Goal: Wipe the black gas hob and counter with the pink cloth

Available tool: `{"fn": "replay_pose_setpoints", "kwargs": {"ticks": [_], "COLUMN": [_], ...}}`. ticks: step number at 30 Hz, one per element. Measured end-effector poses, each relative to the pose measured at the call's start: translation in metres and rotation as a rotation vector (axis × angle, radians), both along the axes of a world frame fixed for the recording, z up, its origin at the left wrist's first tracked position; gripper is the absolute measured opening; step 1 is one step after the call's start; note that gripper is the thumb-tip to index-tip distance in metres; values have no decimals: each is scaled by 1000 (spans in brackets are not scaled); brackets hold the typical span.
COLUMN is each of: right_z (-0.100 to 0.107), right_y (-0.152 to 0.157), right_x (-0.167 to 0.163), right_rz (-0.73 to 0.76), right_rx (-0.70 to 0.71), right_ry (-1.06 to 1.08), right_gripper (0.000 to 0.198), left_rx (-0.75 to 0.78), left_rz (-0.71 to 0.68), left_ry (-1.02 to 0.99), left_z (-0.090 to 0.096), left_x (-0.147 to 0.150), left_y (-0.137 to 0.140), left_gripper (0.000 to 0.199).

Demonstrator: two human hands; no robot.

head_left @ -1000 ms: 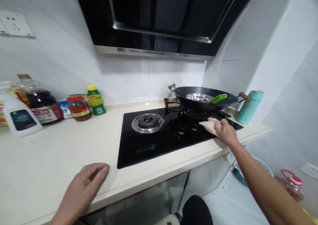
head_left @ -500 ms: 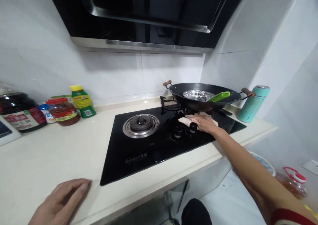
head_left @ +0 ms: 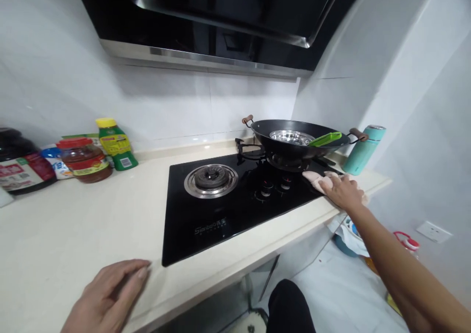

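Note:
My right hand (head_left: 342, 192) presses a pale pink cloth (head_left: 315, 178) onto the right front part of the black glass stove top (head_left: 221, 215), just below the wok. The black wok (head_left: 294, 144) sits on the right burner and holds a steel bowl (head_left: 290, 137) and a green utensil (head_left: 326, 139). My left hand (head_left: 106, 296) lies flat on the cream counter (head_left: 91, 215) near its front edge, fingers apart, holding nothing. The left burner (head_left: 211, 179) is bare. Two knobs (head_left: 275, 186) sit between the burners.
A teal flask (head_left: 362, 149) stands at the counter's right end. Sauce bottles and a red-lidded jar (head_left: 84, 159) line the back left wall. The range hood (head_left: 221, 19) hangs overhead. Below right on the floor are a basin (head_left: 349, 232) and an oil jug (head_left: 406, 242).
My right hand slid the cloth left to the knobs, then back right to the stove's right front corner. The view shifted slightly; my left hand stayed on the counter.

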State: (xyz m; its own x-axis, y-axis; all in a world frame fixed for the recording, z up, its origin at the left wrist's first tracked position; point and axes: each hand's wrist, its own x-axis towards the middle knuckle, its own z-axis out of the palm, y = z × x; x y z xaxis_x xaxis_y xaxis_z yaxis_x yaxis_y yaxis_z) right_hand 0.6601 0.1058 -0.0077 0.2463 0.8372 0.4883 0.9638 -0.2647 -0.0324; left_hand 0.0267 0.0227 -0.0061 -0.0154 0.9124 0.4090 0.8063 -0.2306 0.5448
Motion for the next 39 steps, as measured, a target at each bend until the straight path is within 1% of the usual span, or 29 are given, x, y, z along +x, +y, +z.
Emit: {"fn": "replay_pose_setpoints", "kwargs": {"ticks": [3,5,7,11,14,16,17,19,20,22,23,25,27,28,30,31,32,34,36,37,39], "right_z": [-4,-5,-5,-1,4,7,9,10,11,10,9,6,1,-2,-9,-11,-13,-14,-10,-8,-6], "right_y": [-14,-24,-34,-53,-69,-80,-85,-94,-97,-102,-103,-103,-98,-94,-84,-79,-74,-65,-59,-57,-55], "right_x": [-38,-70,-109,-205,-285,-335,-356,-390,-402,-414,-413,-399,-369,-349,-300,-272,-244,-186,-130,-104,-58], "right_rz": [-33,-4,59,249,388,531,606,736,790,863,886,915,907,872,741,646,583,491,428,410,429], "right_rx": [-5,-23,-45,-94,-115,-143,-134,-99,-83,-59,-48,-21,9,23,30,36,37,45,43,30,-19], "right_ry": [18,16,6,-10,2,67,89,128,142,169,185,222,245,244,202,186,189,199,206,203,195], "right_gripper": [55,59,60,64,61,56,54,54,54,53,51,49,49,49,43,38,38,49,64,67,61], "left_rx": [11,16,12,-2,-2,4,8,24,33,44,42,26,13,11,11,12,11,15,14,11,4], "left_rz": [-33,-58,-81,-68,-22,-9,-6,-3,0,12,19,39,57,64,70,68,65,61,52,50,51], "left_ry": [17,22,15,-58,-130,-153,-159,-170,-177,-196,-206,-212,-202,-193,-175,-169,-164,-161,-167,-173,-187], "left_z": [-1,-2,-4,-5,1,6,8,11,11,11,10,11,12,14,17,18,19,19,17,15,12], "left_x": [2,4,5,6,8,10,10,10,9,7,6,5,6,7,10,12,13,15,15,15,14], "left_y": [1,2,3,-1,-6,-9,-10,-11,-11,-10,-10,-10,-12,-13,-15,-15,-16,-17,-17,-17,-17], "left_gripper": [43,43,42,41,43,45,45,46,47,47,48,49,48,48,47,46,46,45,45,45,45]}}
